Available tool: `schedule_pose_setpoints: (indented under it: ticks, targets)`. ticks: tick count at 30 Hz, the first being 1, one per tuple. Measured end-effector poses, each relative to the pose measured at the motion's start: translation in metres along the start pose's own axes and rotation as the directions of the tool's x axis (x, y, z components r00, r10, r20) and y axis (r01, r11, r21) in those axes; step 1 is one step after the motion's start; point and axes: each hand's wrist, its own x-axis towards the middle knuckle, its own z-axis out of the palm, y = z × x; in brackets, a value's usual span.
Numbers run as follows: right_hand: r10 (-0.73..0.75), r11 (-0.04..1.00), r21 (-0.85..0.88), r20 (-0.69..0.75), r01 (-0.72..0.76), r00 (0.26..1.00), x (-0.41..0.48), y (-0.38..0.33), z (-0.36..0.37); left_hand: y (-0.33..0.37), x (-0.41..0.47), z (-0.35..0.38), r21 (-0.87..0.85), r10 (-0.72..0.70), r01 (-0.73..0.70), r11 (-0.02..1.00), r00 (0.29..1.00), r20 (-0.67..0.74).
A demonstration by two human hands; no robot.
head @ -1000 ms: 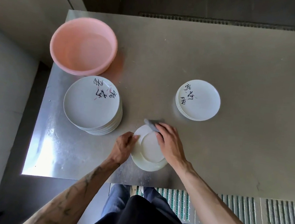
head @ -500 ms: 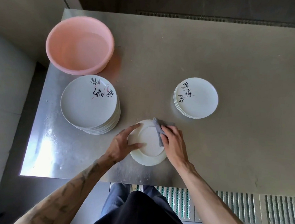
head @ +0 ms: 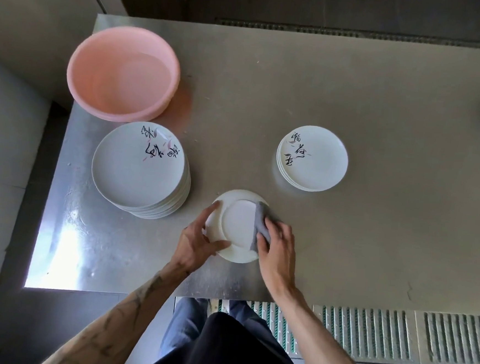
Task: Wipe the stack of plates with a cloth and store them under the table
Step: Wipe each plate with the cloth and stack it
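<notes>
Head view: your left hand (head: 196, 244) grips left rim of plate (head: 237, 224), thumb across base. Plate lies underside up on table (head: 372, 235) near front edge, between tall stack (head: 136, 165) and short stack (head: 315, 162). Your right hand (head: 278, 248) clutches grey cloth (head: 260, 220) against plate's right rim; cloth's long axis runs front-to-back.

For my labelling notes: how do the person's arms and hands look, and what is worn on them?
Both forearms are bare, with no sleeves or gloves in view. The left forearm carries dark tattoo lines almost to the wrist; the right forearm shows no markings. No watch or ring is visible on the left hand or the right hand.
</notes>
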Motion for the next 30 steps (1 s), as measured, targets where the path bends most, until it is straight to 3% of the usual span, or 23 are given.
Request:
schedule_pose_setpoints:
  ticks: [7, 12, 18, 23, 30]
  targets:
    - [0.008, 0.999, 0.033, 0.023, -0.009, 1.000, 0.025, 0.006, -0.013, 0.006, -0.008, 0.001, -0.032, 0.044, -0.042, 0.999, 0.996, 0.083]
    - [0.119, 0.983, 0.146, -0.030, -0.114, 0.992, -0.016, -0.007, 0.004, 0.009, 0.001, 0.006, -0.015, 0.044, -0.045, 0.999, 0.997, -0.070]
    - [0.041, 0.996, 0.074, 0.020, -0.042, 0.999, 0.018, -0.003, -0.011, 0.009, -0.009, 0.013, -0.137, 0.019, -0.014, 0.990, 0.999, 0.037]
    - [0.078, 0.988, 0.129, 0.045, -0.083, 0.996, -0.005, -0.013, -0.002, 0.011, -0.003, 0.010, -0.142, -0.010, -0.006, 0.990, 0.994, -0.111]
    - [0.056, 0.994, 0.093, 0.060, -0.062, 0.997, 0.018, -0.004, -0.015, 0.012, -0.004, 0.007, -0.109, 0.018, -0.024, 0.994, 0.998, -0.056]
